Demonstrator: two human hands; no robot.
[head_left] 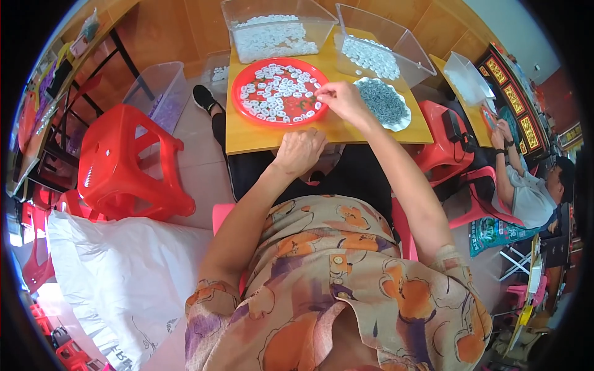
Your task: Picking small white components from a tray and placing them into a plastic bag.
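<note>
A round red tray (pixel 238 106) lies on the yellow table, with many small white oval pieces (pixel 278 86) spread over its floor. At its right rim is my right hand (pixel 342 101), thumb and fingers pinched together; whatever is between the tips is too small to make out. My left hand (pixel 300 151) rests at the table's near edge, just below the tray, its fingers curled in and their tips hidden. To the right of my right hand sits a white scalloped plate (pixel 396 123) heaped with small grey-green metallic-looking parts (pixel 380 99).
Two clear plastic bins (pixel 278 37) (pixel 371 55) of white pieces stand at the table's back. Red stools (pixel 124 167) (pixel 442 136) flank the table (pixel 334 131). A large white sack (pixel 124 272) lies at lower left. Another person (pixel 526 191) sits at a table on the right.
</note>
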